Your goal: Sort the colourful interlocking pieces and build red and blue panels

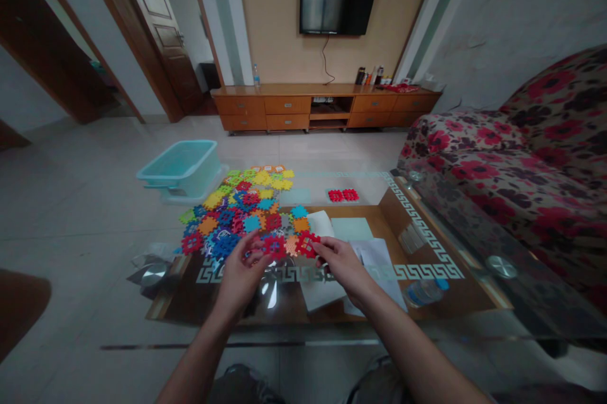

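Over the near part of the glass table, my left hand (241, 263) has its thumb and curled fingers at the left edge of a red square interlocking tile (275, 248). My right hand (342, 263) pinches another red interlocking tile (308, 244), which has a window-like cut-out, by its right side. Between these two sits an orange tile (291, 246), and the three look joined in a row. Just beyond my left hand spreads a pile of mixed coloured tiles (251, 223), some blue, yellow, green and purple. Two red tiles (343, 195) lie side by side farther off.
An aqua plastic tub (183, 164) stands at the far left of the pile. Papers (377, 265) show under my right forearm, and a water bottle (427, 292) lies to the right. A floral sofa (488, 157) borders the right side; a wooden TV cabinet (287, 105) stands beyond.
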`<state>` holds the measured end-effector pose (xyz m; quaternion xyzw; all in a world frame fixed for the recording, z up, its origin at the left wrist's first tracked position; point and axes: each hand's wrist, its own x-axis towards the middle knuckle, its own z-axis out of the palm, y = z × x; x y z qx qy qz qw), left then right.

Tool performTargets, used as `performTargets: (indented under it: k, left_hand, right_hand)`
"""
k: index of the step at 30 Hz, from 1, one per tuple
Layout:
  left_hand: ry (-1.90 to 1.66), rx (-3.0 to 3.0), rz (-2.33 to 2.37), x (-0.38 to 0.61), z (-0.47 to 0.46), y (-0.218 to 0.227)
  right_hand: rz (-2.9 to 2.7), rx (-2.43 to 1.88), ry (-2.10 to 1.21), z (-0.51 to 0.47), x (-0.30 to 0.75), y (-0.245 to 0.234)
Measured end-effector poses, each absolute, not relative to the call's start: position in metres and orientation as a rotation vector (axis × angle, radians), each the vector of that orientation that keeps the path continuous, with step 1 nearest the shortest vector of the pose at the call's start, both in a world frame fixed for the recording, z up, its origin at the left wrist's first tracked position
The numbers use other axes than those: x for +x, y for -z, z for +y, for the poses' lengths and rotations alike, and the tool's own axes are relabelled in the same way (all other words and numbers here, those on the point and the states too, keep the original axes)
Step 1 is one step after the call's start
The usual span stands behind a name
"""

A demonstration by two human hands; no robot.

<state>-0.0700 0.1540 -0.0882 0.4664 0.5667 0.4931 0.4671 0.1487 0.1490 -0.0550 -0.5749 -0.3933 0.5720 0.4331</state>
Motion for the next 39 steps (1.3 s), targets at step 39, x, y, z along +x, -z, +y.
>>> performTargets:
  k: [39]
  left_hand:
    - [-0.806,1.011,0.810,-0.058,0.134,0.065]
  right_hand:
    - [-1.191,-1.285,-1.511,0.145,0.145,0.067]
